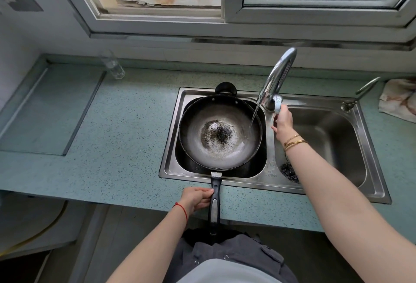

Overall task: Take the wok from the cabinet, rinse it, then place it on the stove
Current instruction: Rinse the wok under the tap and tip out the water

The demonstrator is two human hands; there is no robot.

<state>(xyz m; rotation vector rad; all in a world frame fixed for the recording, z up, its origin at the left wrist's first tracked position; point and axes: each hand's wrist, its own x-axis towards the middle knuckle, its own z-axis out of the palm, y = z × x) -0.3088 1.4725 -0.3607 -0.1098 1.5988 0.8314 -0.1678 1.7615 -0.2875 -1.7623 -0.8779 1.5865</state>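
A dark wok (219, 133) with a worn grey inside sits in the left basin of the steel double sink (324, 189). Its long black handle (215, 206) sticks out toward me over the counter edge. My left hand (198, 199) grips that handle from the left side. My right hand (282, 122) holds the lever of the chrome faucet (278, 77). A thin stream of water (255, 114) runs from the spout onto the wok's right inner wall.
A steel scourer (289, 171) lies in the right basin beneath my forearm. A clear glass (113, 66) stands on the teal counter at the back left, beside a recessed panel (51, 107). A small second tap (360, 93) and a crumpled cloth (399, 99) are at far right.
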